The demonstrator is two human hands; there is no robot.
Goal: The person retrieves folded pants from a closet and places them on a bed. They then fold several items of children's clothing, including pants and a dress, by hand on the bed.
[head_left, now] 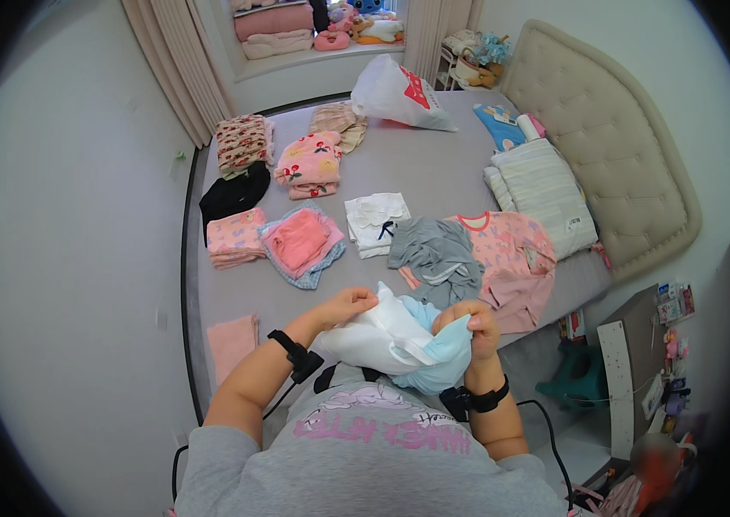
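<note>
A white and light-blue garment [382,336] hangs bunched in front of my body, above the near edge of the bed; its exact kind does not show. My left hand [346,308] pinches its white upper edge. At the pale-blue edge on the other side, my right hand [475,326] is closed on the cloth. Just beyond lie crumpled grey clothing [435,254] and a pink patterned long-sleeved top [507,258], spread out and partly under the grey piece. Folded white clothing [376,220] with a dark bow sits farther off, left of the grey piece.
On the bed [236,297], folded clothes include a pink stack [236,237], a pink-and-blue pile [300,244] and a cherry-patterned bundle [309,164]. A white plastic bag [399,95] stands at the far end. Striped bedding [546,194] rests by the headboard [606,129]. A green stool [571,376] stands right.
</note>
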